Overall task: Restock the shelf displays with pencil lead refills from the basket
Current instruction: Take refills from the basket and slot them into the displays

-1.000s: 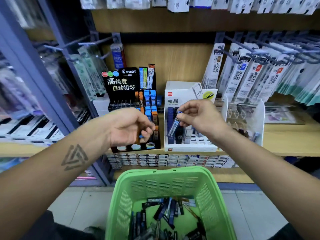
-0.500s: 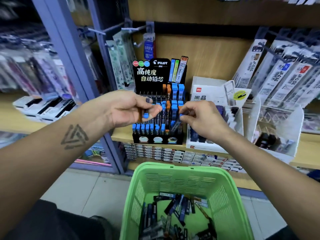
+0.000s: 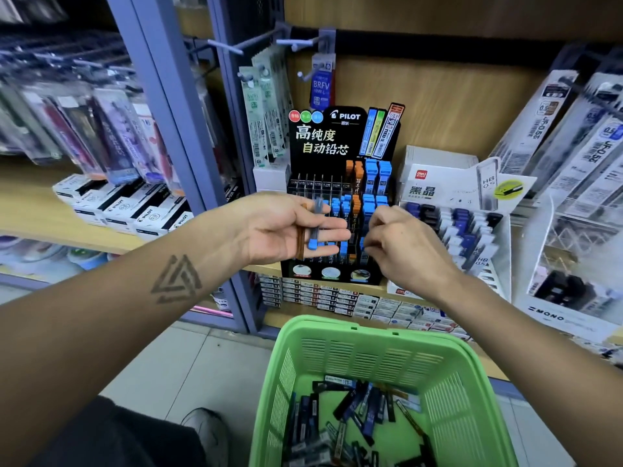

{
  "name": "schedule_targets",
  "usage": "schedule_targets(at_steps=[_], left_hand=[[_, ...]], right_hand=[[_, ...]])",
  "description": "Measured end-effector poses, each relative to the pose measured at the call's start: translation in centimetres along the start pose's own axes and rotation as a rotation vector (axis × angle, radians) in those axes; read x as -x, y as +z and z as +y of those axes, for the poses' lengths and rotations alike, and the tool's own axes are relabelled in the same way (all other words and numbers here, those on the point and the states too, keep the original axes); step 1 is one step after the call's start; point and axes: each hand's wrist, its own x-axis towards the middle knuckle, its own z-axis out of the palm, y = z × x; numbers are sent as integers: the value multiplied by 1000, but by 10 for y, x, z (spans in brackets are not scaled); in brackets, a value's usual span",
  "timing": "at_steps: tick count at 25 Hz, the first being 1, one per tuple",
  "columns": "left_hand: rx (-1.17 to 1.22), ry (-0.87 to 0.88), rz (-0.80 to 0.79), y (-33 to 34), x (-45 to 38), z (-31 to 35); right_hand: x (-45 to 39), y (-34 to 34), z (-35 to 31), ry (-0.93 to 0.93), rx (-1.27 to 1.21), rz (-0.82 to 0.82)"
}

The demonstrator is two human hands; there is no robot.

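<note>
My left hand (image 3: 276, 230) lies palm up in front of the black Pilot display (image 3: 337, 136), fingers nearly straight. Two lead refills rest across those fingers: a blue-capped tube (image 3: 313, 230) and an orange-brown tube (image 3: 300, 242). My right hand (image 3: 401, 251) has its curled fingertips at the display's lower right rows, pinching a blue-capped refill (image 3: 362, 244) that is mostly hidden. The display holds several blue and orange tubes. Below my hands, the green basket (image 3: 354, 326) contains several loose dark refills (image 3: 357, 409).
A white Deli display (image 3: 438, 187) with dark and blue tubes stands right of the Pilot one, then a clear Mono stand (image 3: 569, 291). Refill packs hang on pegs (image 3: 553, 129) at upper right. A purple shelf post (image 3: 182, 129) rises at left. Small boxes (image 3: 337, 298) line the lower shelf.
My view has shifted left, from the white display to the Pilot one. My left hand has turned palm up and uncurled, showing two tubes. My right hand carried its refill over to the Pilot rows.
</note>
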Motion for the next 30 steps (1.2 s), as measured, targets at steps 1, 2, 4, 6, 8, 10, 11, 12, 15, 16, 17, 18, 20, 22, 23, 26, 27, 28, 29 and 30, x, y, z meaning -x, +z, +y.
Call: schedule_targets(at_steps=[1,2,4,6,8,10,11,12,15,16,17,18,20,22,23,26,27,28,29,30], left_hand=[[-22,-3,-3,0,-1,-1],[-40,-7,-8,-1,-1,-2],[-60,-17,-26,1,-2,-4],[-69,-21,-57,5,-3,-6],[-46,-16,-80,10,-3,-7],[16,-4,-73,14,-3,-8],[39,8,-60,15,-3,-7],[49,26,-36,15,-5,-6],[95,96,49,16,-10,-6],[125,117,73,18,-10,-6],[158,138,88,19,-11,-6],[188,156,95,20,-11,-6],[214,173,88,22,-12,-8],[184,189,85,22,-12,-8],[148,219,114,20,-13,-6],[77,307,262,7,-13,2],[94,303,281,3,-13,4],[108,286,280,0,-13,5],[105,262,274,0,-12,5],[90,239,264,1,-11,4]], right_hand=[[-2,-3,-1,21,-63,28],[-5,-8,-2,66,-187,71],[-11,-19,-7,213,-572,132],[-13,-28,-14,291,-902,117],[-12,-30,-15,249,-1004,70],[-10,-30,-17,160,-977,28],[-9,-29,-18,99,-916,45],[-9,-28,-20,38,-855,79],[-6,-24,-33,-20,-758,91],[-5,-22,-39,-1,-698,72],[-5,-19,-45,26,-647,55],[-7,-17,-48,63,-647,36],[-12,-16,-52,154,-762,-21],[-13,-18,-50,177,-811,-105],[-12,-21,-48,172,-809,-165],[-4,-35,-42,234,-951,-274],[-3,-39,-39,259,-1031,-268],[-3,-40,-36,273,-1096,-251],[-4,-40,-32,291,-1133,-226],[-6,-40,-28,309,-1144,-187]])
